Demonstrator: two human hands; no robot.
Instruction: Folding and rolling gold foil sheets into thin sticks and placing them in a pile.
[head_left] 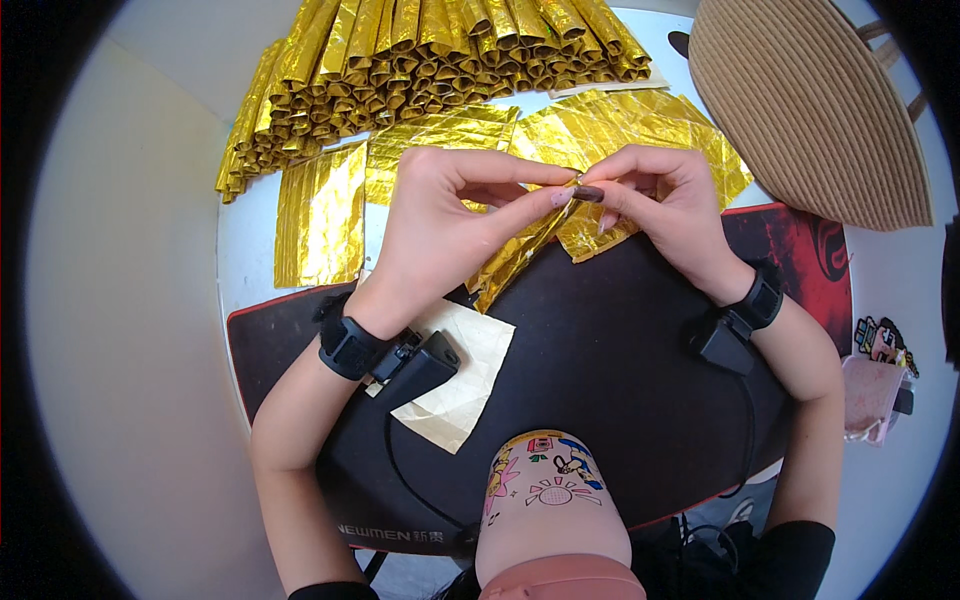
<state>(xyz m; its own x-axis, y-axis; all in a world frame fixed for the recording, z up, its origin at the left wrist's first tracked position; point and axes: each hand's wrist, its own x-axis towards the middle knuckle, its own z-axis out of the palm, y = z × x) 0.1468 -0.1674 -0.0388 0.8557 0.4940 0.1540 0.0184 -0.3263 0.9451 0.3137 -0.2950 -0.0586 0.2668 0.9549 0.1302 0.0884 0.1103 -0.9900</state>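
My left hand (445, 215) and my right hand (672, 195) meet above the far edge of the dark mat. Each pinches with thumb and fingertips at the upper end of a narrow, folded piece of gold foil paper (515, 262). It slants down to the left from the fingertips, under my left hand. Behind and beneath the hands lie flat, creased gold foil sheets (690, 135), one of them (320, 220) left of my left hand. Below my left wrist rests a pale cream paper sheet (475, 365), partly hidden by a black wrist device.
A large stack of gold foil tubes (420, 70) stands at the back. At the far right leans a woven straw bag (810, 110). A patterned pink tumbler (550, 500) stands close to me. Cables from the wrist devices cross the black mat (600, 370). A pink phone-like object (868, 395) lies right.
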